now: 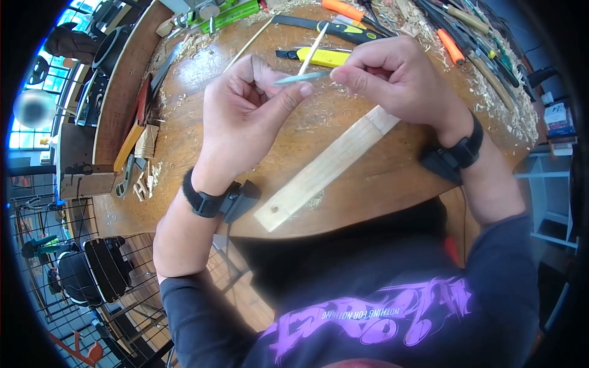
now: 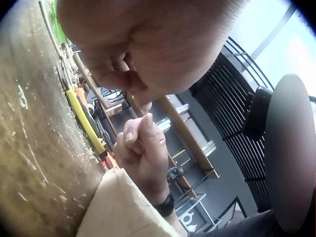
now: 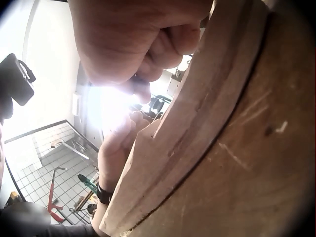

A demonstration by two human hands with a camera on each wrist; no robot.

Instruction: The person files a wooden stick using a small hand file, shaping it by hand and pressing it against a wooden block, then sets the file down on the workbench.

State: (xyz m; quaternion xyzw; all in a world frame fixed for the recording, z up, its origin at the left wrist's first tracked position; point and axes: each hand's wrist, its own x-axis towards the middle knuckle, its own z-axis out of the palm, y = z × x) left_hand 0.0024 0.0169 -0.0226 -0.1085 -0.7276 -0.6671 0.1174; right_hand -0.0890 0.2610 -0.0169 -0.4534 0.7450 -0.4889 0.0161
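A thin grey-green strip (image 1: 302,77) spans the space between the two hands, above the bench. My right hand (image 1: 399,80) pinches its right end between thumb and forefinger. At the other end, my left hand (image 1: 245,116) holds the strip, with its thumb along the lower edge. A slim pale wooden stick (image 1: 315,48) rises behind the strip, its lower end hidden there. Below the hands, a long flat wooden board (image 1: 328,165) lies diagonally, a hole near its close end. The fingertips of both hands nearly meet in the left wrist view.
Behind the hands lie a yellow utility knife (image 1: 325,57) and a black-and-green handled tool (image 1: 346,32). Another thin stick (image 1: 250,43) lies to their left. Chisels and orange-handled tools (image 1: 451,47) line the right side among wood shavings (image 1: 497,104). A wooden shelf (image 1: 129,86) borders the left.
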